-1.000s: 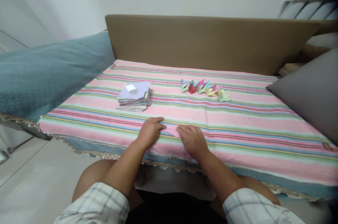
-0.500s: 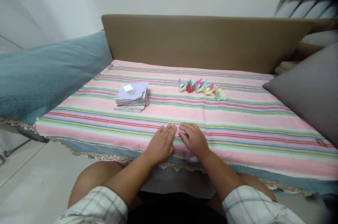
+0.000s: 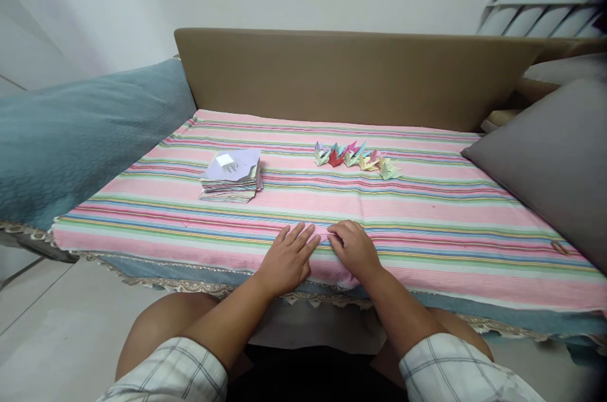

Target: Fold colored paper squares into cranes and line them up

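A small piece of pink paper (image 3: 322, 231) lies on the striped cloth between my two hands, mostly hidden by the fingers. My left hand (image 3: 287, 261) rests flat with its fingers spread, the fingertips at the paper's left side. My right hand (image 3: 355, 250) is closed, thumb and index finger pinching the paper's right end. Beyond the hands stand several folded paper cranes (image 3: 351, 158) in red, yellow, green, blue and pink. To the left sits a stack of paper squares (image 3: 232, 187) with a white plug adapter (image 3: 226, 164) on its top lilac sheet.
The striped pink cloth (image 3: 142, 219) covers a sofa seat, with a brown backrest (image 3: 332, 76) behind. A grey cushion (image 3: 554, 155) leans at the right, and a blue-covered armrest (image 3: 95, 117) is at the left. A small brown object (image 3: 559, 248) lies near the cushion.
My left fingers have spread apart. My right fingers have drawn together into a pinch at the paper's right end, and the hands are slightly farther apart. The view has shifted a little.
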The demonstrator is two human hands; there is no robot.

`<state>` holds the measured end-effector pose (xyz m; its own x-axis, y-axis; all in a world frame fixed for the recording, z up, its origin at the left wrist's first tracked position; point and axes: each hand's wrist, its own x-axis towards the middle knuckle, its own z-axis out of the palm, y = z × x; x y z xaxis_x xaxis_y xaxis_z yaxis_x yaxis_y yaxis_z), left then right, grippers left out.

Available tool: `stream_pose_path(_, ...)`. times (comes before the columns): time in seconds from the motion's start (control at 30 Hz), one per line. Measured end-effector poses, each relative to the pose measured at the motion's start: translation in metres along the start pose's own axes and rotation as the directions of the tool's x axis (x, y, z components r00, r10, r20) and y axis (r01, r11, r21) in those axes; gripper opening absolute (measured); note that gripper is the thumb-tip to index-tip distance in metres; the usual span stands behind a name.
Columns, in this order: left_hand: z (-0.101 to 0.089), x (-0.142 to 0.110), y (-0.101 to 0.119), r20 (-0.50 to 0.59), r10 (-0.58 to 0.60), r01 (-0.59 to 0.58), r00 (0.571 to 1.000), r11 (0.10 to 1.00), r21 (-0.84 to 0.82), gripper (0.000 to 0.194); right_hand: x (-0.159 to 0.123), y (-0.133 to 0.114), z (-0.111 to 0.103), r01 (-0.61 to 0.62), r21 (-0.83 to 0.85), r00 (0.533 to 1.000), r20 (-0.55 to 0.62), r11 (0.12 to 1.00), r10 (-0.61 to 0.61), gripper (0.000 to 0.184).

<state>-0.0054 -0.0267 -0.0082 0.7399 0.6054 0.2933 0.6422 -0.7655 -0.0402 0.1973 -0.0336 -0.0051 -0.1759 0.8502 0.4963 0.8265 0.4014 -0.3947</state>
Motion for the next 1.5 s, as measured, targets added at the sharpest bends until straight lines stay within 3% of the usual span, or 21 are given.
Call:
stream_pose_path(0.13,0.000,0.000,0.000,0.007,-0.002,0.002,1.000,1.000,0.010,0.051,0.000,0.003,-0.001,-0.010,0.009,0.999,0.032,1.000,0.010,0.019)
stream_pose_path(0.4,0.000,0.000,0.001,-0.012,0.002,-0.002,1.000,1.000,0.030,0.053,0.010,0.005,0.002,-0.194,0.212,0.981,0.021,0.958,0.194,0.021)
stream_pose_path(0.6,0.001,-0.001,0.002,-0.004,-0.009,0.009,1.000,1.000,0.027,0.055,0.015,0.008,0.007,-0.287,0.201,0.958,0.051,0.937,0.283,0.023)
stream_pose_path(0.83,0.002,-0.001,0.003,-0.011,-0.010,0.010,1.000,1.000,0.026,0.056,0.012,0.009,0.012,-0.255,0.091,0.967,0.011,0.963,0.255,0.022)
stream_pose_path(1.07,0.001,-0.001,0.004,-0.012,-0.022,0.023,1.000,0.999,0.029,0.055,0.017,0.002,0.011,-0.298,0.039,0.954,0.032,0.954,0.297,0.035)
stream_pose_path(1.4,0.002,-0.001,0.003,-0.006,-0.015,0.015,1.000,1.000,0.026,0.056,0.015,0.004,0.022,-0.283,0.026,0.956,-0.070,0.959,0.284,0.028)
stream_pose_path(1.5,0.002,-0.002,0.004,-0.005,-0.022,0.022,1.000,0.999,0.023,0.054,0.014,0.002,0.021,-0.302,0.010,0.952,-0.050,0.953,0.302,0.027)
